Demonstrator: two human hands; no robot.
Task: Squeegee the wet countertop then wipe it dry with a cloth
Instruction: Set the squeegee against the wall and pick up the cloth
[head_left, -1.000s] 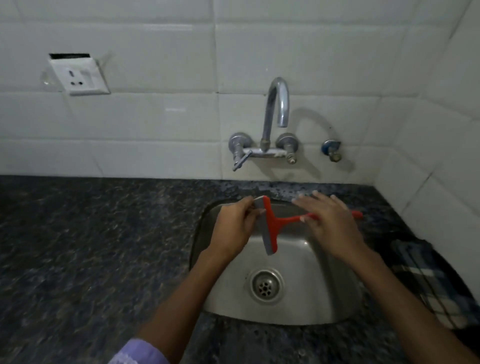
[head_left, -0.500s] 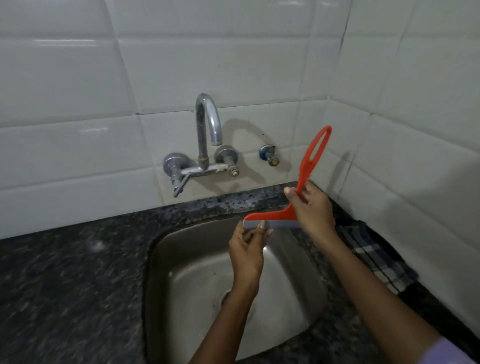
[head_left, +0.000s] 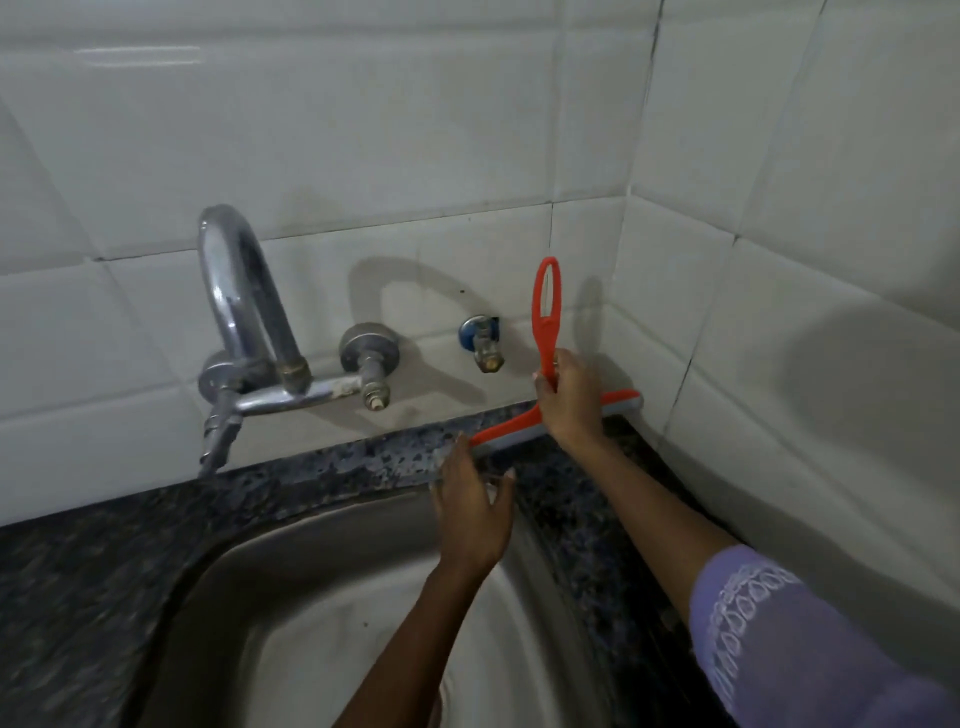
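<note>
We bring the squeegee from over the sink down to the counter's back right corner, blade along the wall. Our right hand grips the handle; our left hand, fingers loose and holding nothing, touches the blade's left end. The first stroke looks ready; the cloth is out of view.

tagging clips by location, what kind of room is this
Most likely a home kitchen: a steel sink set into a dark speckled stone countertop, a wall-mounted tap above it, and white wall tiles meeting in a corner.
</note>
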